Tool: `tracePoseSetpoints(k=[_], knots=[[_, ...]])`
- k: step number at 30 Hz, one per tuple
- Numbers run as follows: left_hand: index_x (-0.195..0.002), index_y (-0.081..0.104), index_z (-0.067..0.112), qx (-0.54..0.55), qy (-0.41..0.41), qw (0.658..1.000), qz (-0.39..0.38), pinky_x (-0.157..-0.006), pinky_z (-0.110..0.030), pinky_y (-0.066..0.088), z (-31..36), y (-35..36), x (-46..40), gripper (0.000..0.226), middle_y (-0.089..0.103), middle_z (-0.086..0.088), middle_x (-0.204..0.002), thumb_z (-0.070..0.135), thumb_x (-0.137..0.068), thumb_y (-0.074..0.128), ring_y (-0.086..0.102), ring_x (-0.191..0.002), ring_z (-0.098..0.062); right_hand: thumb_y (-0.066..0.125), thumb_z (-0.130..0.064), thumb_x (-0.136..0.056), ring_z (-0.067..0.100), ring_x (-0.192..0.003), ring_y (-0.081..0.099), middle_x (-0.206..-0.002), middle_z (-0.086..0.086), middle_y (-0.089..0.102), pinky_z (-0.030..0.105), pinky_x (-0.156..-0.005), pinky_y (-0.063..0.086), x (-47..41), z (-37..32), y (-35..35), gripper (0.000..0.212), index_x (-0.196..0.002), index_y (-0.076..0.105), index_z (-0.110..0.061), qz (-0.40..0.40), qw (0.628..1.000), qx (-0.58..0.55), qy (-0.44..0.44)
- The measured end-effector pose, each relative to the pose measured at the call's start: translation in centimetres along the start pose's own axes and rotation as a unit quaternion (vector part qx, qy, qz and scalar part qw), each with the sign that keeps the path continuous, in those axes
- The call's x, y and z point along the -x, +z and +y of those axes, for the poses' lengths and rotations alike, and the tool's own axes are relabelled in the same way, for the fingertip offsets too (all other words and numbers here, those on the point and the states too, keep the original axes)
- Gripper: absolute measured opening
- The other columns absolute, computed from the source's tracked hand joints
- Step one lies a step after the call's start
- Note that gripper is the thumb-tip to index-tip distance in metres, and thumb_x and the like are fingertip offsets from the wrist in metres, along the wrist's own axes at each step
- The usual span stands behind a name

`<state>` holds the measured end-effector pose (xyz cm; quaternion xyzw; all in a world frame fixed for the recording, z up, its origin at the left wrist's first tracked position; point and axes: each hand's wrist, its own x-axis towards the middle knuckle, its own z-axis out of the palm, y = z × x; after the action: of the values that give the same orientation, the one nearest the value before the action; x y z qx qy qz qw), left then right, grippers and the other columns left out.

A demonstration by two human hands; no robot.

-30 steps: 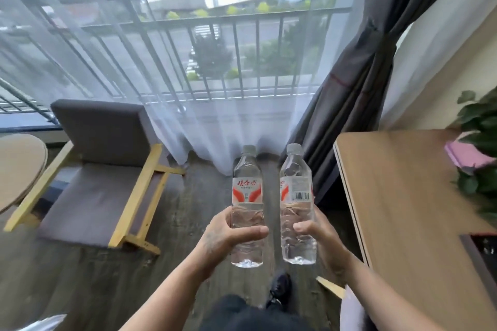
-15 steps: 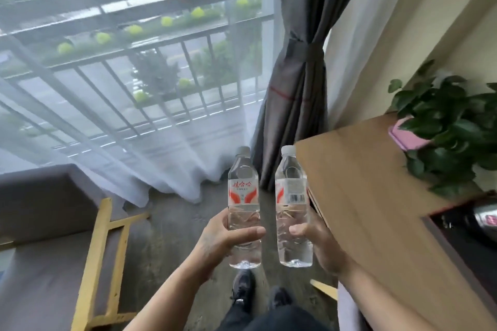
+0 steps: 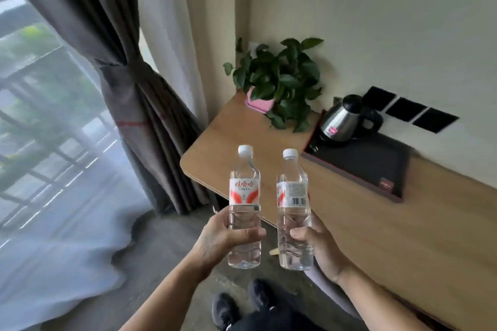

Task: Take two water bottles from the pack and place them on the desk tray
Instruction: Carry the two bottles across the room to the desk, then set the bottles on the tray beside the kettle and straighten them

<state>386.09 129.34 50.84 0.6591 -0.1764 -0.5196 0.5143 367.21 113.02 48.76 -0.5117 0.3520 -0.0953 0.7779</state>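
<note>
I hold two clear water bottles upright in front of me, each with a white cap and a red-and-white label. My left hand [image 3: 222, 236] grips the left bottle [image 3: 244, 191] around its lower half. My right hand [image 3: 320, 247] grips the right bottle [image 3: 292, 196] the same way. Both bottles hang over the near left corner of the wooden desk [image 3: 363, 226]. The black desk tray [image 3: 376, 169] lies farther back on the desk, to the right of the bottles.
A steel electric kettle [image 3: 343, 122] stands on the tray's far left part. A leafy plant in a pink pot [image 3: 279, 80] sits at the desk's far corner. A grey tied curtain [image 3: 129, 83] and sheer white curtain hang on the left. My black shoes [image 3: 242, 303] show below.
The view has swung right: the window and chair have slid out to the left, and the desk, tray, kettle and plant have come into view. Both hands keep the bottles upright.
</note>
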Motion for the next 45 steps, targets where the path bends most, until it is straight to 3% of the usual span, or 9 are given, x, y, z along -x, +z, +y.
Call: tracePoseSetpoints(k=[5, 8, 11, 16, 18, 21, 26, 36, 45], knots=[[-0.116, 0.075, 0.01, -0.051, -0.012, 0.992, -0.118, -0.074, -0.022, 0.065, 0.7, 3.5, -2.6, 0.065, 0.086, 0.001, -0.093, 0.039, -0.064, 0.099, 0.083, -0.084, -0.012, 0.075, -0.028, -0.069, 0.026, -0.083, 0.075, -0.093, 0.011, 0.071, 0.033, -0.075, 0.064, 4.6, 1.0, -3.1, 0.062, -0.124, 0.057, -0.005, 0.095, 0.994, -0.032, -0.034], [-0.107, 0.078, 0.016, -0.074, -0.013, 0.982, -0.176, -0.071, -0.018, 0.063, 0.5, 5.6, -3.5, 0.052, 0.086, 0.004, -0.089, 0.036, -0.064, 0.098, 0.082, -0.081, -0.007, 0.072, -0.025, -0.074, 0.033, -0.099, 0.078, -0.093, 0.004, 0.077, 0.04, -0.089, 0.065, 7.3, 2.1, -4.0, 0.056, -0.122, 0.056, -0.003, 0.144, 0.987, -0.05, -0.06], [-0.109, 0.08, 0.017, -0.108, -0.006, 0.971, -0.211, -0.074, -0.019, 0.064, 0.4, 7.7, -4.2, 0.053, 0.087, -0.011, -0.102, 0.038, -0.063, 0.098, 0.083, -0.087, -0.01, 0.066, -0.015, -0.081, 0.014, -0.102, 0.082, -0.101, -0.005, 0.084, 0.023, -0.091, 0.062, 9.5, 3.7, -4.6, 0.049, -0.127, 0.053, -0.007, 0.168, 0.98, -0.086, -0.057], [-0.103, 0.079, 0.024, -0.149, -0.009, 0.955, -0.255, -0.075, -0.021, 0.064, 0.6, 11.4, -5.0, 0.048, 0.086, -0.003, -0.096, 0.046, -0.065, 0.099, 0.082, -0.087, -0.013, 0.061, -0.001, -0.087, 0.033, -0.121, 0.077, -0.124, 0.008, 0.08, 0.046, -0.109, 0.058, 11.5, 5.1, -6.8, 0.058, -0.143, 0.05, -0.014, 0.195, 0.972, -0.122, -0.055], [-0.104, 0.079, 0.024, -0.161, -0.007, 0.952, -0.259, -0.075, -0.021, 0.064, 0.9, 12.7, -5.6, 0.045, 0.086, -0.006, -0.096, 0.043, -0.068, 0.098, 0.082, -0.087, -0.012, 0.065, -0.005, -0.084, 0.041, -0.126, 0.073, -0.129, 0.02, 0.075, 0.06, -0.112, 0.054, 11.5, 5.0, -8.2, 0.06, -0.142, 0.056, -0.014, 0.216, 0.968, -0.117, -0.043], [-0.11, 0.077, 0.018, -0.166, -0.009, 0.952, -0.257, -0.075, -0.02, 0.064, 1.6, 14.5, -6.8, 0.05, 0.087, -0.004, -0.098, 0.039, -0.07, 0.098, 0.084, -0.086, -0.011, 0.076, -0.023, -0.068, 0.019, -0.098, 0.083, -0.105, 0.005, 0.083, 0.03, -0.084, 0.066, 10.4, 4.3, -10.6, 0.067, -0.132, 0.06, -0.012, 0.23, 0.969, -0.085, -0.039], [-0.122, 0.074, 0.014, -0.164, -0.004, 0.962, -0.216, -0.081, -0.026, 0.066, 2.5, 18.2, -9.2, 0.07, 0.088, -0.007, -0.112, 0.049, -0.066, 0.097, 0.085, -0.101, -0.021, 0.074, -0.031, -0.066, 0.016, -0.09, 0.081, -0.101, 0.002, 0.084, 0.023, -0.077, 0.063, 8.3, 2.9, -15.6, 0.064, -0.128, 0.065, -0.017, 0.229, 0.97, -0.061, -0.043], [-0.117, 0.076, 0.013, -0.156, -0.032, 0.971, -0.18, -0.084, -0.031, 0.069, 2.8, 24.5, -13.2, 0.072, 0.088, -0.013, -0.111, 0.05, -0.061, 0.101, 0.085, -0.103, -0.029, 0.076, -0.035, -0.061, 0.04, -0.113, 0.072, -0.119, 0.021, 0.078, 0.058, -0.106, 0.053, 5.9, 1.9, -24.4, 0.069, -0.128, 0.07, -0.022, 0.222, 0.973, -0.065, -0.001], [-0.117, 0.08, 0.015, -0.157, -0.048, 0.968, -0.188, -0.079, -0.028, 0.068, 2.2, 26.7, -17.9, 0.064, 0.088, -0.013, -0.11, 0.047, -0.064, 0.099, 0.086, -0.096, -0.022, 0.075, -0.035, -0.06, 0.009, -0.095, 0.078, -0.102, -0.001, 0.083, 0.019, -0.079, 0.06, 4.2, 1.2, -26.9, 0.055, -0.115, 0.075, -0.036, 0.229, 0.972, -0.044, 0.025]])
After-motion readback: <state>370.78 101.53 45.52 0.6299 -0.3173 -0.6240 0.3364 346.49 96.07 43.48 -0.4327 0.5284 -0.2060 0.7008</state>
